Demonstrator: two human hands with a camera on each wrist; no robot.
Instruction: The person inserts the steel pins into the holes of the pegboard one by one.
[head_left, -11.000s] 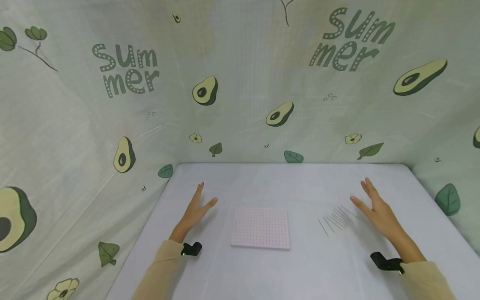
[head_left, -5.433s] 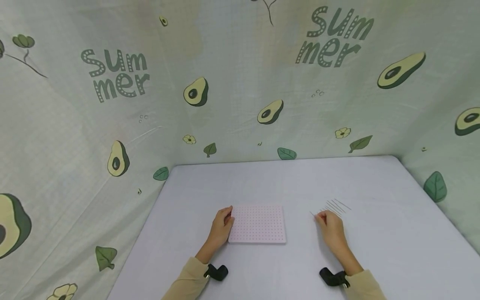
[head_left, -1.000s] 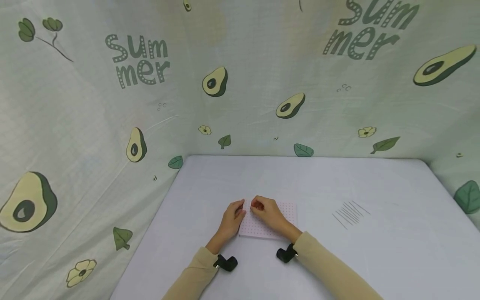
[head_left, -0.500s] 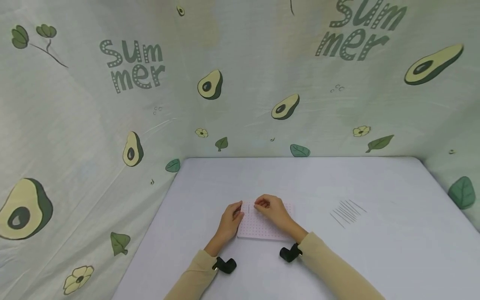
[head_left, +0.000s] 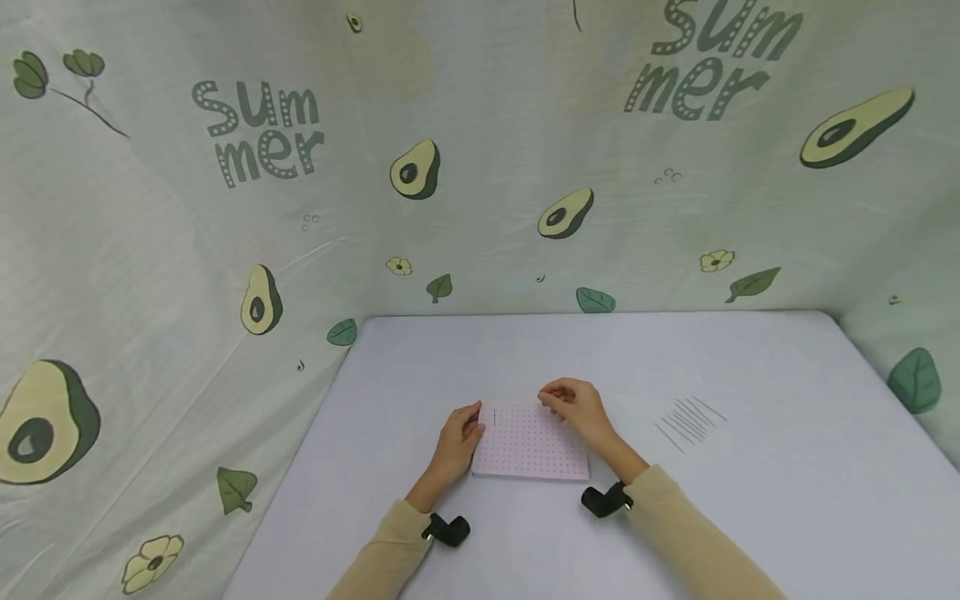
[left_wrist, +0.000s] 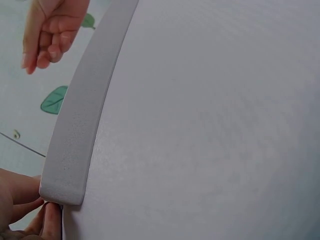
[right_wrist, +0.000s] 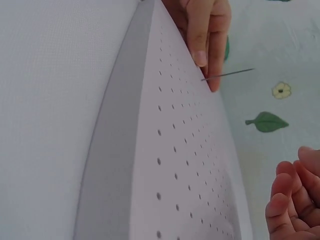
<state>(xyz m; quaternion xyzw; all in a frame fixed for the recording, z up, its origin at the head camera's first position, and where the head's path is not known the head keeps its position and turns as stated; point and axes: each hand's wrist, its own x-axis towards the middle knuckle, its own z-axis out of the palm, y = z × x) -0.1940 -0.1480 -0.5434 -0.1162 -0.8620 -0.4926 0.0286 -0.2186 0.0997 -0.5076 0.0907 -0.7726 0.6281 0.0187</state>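
Observation:
A pale pink pegboard (head_left: 532, 446) lies on the white table, its rows of small holes plain in the right wrist view. My left hand (head_left: 453, 442) grips its left edge; the fingers (left_wrist: 20, 187) are at the corner in the left wrist view. One thin metal pin (right_wrist: 227, 74) stands up from the board near its far left corner, close to the left fingertips. Over the board's far right part hovers my right hand (head_left: 581, 408), fingers loosely curled around nothing. Several more thin pins (head_left: 691, 422) lie side by side on the table to the right.
The white table (head_left: 750, 517) reaches back to a hanging cloth (head_left: 480, 108) printed with avocados, leaves and lettering. Black wrist cameras (head_left: 603, 500) sit on both sleeves, low over the table.
Earlier my right hand picked at the pins, then worked at the board's far left corner. Over the last second it has drawn away rightward, leaving a pin upright there. The left hand stays put.

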